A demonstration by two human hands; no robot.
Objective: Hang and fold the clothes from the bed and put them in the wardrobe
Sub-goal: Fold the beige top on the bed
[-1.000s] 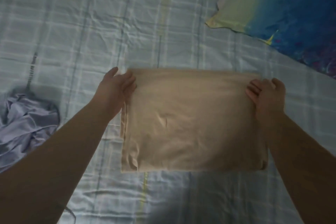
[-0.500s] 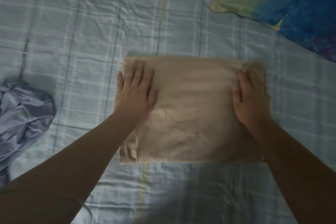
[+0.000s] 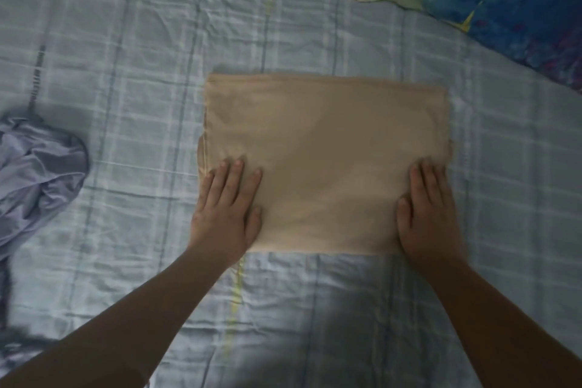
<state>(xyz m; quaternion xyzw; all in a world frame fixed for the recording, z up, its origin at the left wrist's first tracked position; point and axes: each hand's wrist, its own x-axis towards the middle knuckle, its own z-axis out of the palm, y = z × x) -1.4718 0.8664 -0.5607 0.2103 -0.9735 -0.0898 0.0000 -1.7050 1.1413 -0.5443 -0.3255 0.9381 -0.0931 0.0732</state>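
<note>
Sliding left hand (image 3: 225, 208) and right hand (image 3: 428, 211) down the cloth (image 3: 327, 148) toward its near edge, keeping both grips flat, clamping nothing; probably finishing the fold.

The light is dim and bluish, and detail is soft all over. A broad shadow darkens the bed (image 3: 126, 72) at its near edge. The right hand (image 3: 428, 211) is slightly motion-blurred.

Both hands press flat on a folded beige cloth (image 3: 327, 161) on the checked bed (image 3: 126, 41): left hand (image 3: 225, 214) near-left corner, right hand (image 3: 428, 214) near-right. Lilac garment (image 3: 37, 179) lies left; pillow (image 3: 491, 0) upper right.
</note>
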